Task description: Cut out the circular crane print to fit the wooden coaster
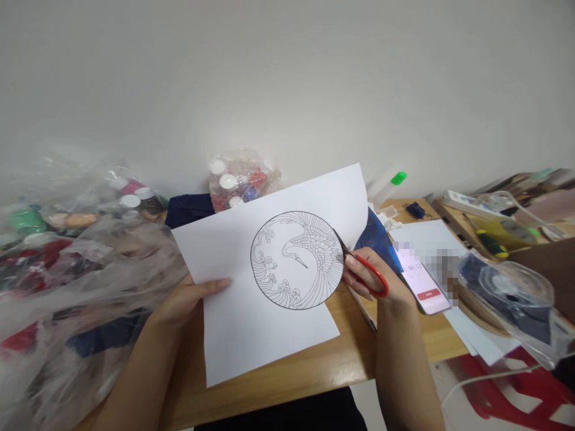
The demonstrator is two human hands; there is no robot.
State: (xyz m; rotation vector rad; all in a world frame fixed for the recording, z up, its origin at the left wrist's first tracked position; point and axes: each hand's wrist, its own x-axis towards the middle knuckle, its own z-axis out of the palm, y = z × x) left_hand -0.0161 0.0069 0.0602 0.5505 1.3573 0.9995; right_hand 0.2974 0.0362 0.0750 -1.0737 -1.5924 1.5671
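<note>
A white sheet of paper (233, 335) is held up over the wooden table, printed with a round line drawing of a crane (296, 260) among waves and feathers. My left hand (191, 296) grips the sheet at its left edge, thumb on top and the other fingers hidden beneath. In my right hand (366, 275) is a pair of scissors with red handles (381, 284). Their dark blades meet the paper at the circle's right edge. Along the lower right of the circle the paper has been cut away, and the sheet's upper right part curls up.
Clear plastic bags (58, 287) of bottles fill the left side. Another bag of white-capped bottles (242, 179) stands behind the sheet by the wall. To the right lie a lit phone (424, 284), white papers (424, 233), a clear-wrapped roll (512, 287) and a screwdriver (492, 242).
</note>
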